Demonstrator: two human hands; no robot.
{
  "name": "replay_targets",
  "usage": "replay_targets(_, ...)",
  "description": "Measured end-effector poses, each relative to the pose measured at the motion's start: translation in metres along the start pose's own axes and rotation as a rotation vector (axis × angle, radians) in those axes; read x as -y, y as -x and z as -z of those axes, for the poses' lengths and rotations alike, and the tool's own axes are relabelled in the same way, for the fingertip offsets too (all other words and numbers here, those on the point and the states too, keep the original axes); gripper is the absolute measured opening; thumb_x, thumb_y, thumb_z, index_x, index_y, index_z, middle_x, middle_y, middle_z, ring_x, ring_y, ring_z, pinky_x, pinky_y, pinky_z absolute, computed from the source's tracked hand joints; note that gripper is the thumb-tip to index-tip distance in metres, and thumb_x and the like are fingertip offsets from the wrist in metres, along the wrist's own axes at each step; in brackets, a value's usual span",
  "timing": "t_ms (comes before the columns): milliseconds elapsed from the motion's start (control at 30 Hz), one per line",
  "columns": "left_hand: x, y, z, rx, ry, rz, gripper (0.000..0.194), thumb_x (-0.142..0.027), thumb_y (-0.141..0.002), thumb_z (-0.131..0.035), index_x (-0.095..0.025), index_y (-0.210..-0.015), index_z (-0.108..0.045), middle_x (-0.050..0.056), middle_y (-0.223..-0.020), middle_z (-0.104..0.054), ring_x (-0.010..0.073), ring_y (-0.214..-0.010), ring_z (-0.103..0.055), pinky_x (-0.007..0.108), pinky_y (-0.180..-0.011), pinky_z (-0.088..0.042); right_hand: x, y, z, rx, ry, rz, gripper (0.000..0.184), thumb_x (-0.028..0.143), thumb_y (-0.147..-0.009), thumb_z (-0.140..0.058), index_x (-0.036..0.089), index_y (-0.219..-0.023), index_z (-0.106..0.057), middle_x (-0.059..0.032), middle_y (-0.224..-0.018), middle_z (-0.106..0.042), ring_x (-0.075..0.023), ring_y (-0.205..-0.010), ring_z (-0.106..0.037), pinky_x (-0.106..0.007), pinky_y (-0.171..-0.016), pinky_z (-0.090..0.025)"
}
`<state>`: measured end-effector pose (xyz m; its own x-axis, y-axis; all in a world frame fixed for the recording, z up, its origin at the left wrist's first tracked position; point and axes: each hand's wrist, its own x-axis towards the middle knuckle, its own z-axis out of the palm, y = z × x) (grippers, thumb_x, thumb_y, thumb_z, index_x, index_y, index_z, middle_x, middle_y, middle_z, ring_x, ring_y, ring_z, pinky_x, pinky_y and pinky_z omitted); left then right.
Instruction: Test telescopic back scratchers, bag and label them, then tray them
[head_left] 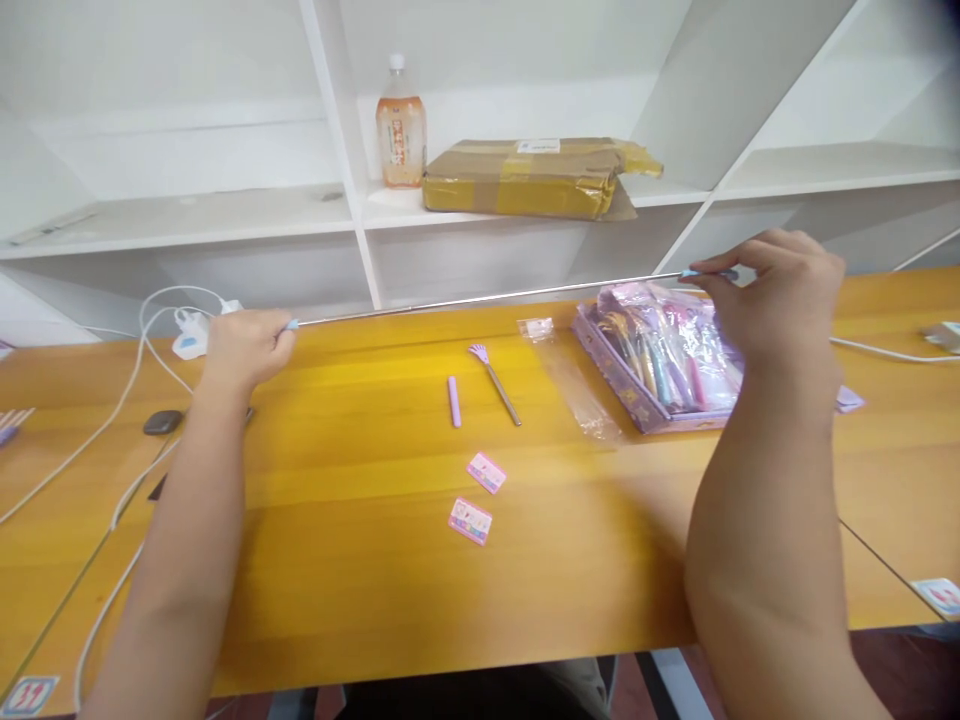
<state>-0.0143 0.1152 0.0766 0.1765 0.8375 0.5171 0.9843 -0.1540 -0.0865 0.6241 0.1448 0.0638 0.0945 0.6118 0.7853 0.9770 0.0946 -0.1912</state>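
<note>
A long, thin telescopic back scratcher (487,299) with a metal shaft and light-blue ends is stretched out above the table. My left hand (247,345) is closed in a fist around its left end. At the other end, the thumb and fingers of my right hand (780,285) pinch the blue part; the scratcher's head is not clearly visible. Below the shaft lie a purple claw-headed scratcher piece (496,385) with a metal rod and a separate purple handle tube (454,402). Two pink printed cards (486,473) rest nearer to me.
A purple box (637,400) of bagged colourful items stands at right, partly behind my right arm. Beside it lies a clear plastic sleeve (577,390). White cables (131,385) run along the left. A bottle (401,130) and taped carton (525,180) occupy the shelf.
</note>
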Motion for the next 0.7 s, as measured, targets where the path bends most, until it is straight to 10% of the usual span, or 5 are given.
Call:
replay_targets(467, 0.005, -0.006, -0.002, 0.049, -0.013, -0.093, 0.018, -0.025, -0.091, -0.052, -0.025, -0.073, -0.056, 0.005, -0.072, -0.066, 0.0259, -0.075, -0.060, 0.037, -0.067, -0.031, 0.003, 0.002, 0.003, 0.087, -0.050, 0.031, 0.005, 0.022, -0.086, -0.083, 0.022, -0.087, -0.078, -0.0087, -0.089, -0.073, -0.0222, -0.085, -0.060, -0.035, -0.082, -0.044)
replay_targets(700, -0.033, -0.008, 0.003, 0.211, -0.166, -0.003, 0.021, -0.025, -0.094, -0.049, -0.022, -0.088, -0.069, 0.009, -0.090, -0.075, 0.0294, -0.089, -0.067, 0.036, -0.074, -0.037, 0.023, -0.002, -0.005, 0.121, -0.031, 0.170, 0.012, 0.024, -0.097, -0.070, 0.021, -0.087, -0.077, -0.0100, -0.090, -0.074, -0.0246, -0.089, -0.064, -0.036, -0.078, -0.044)
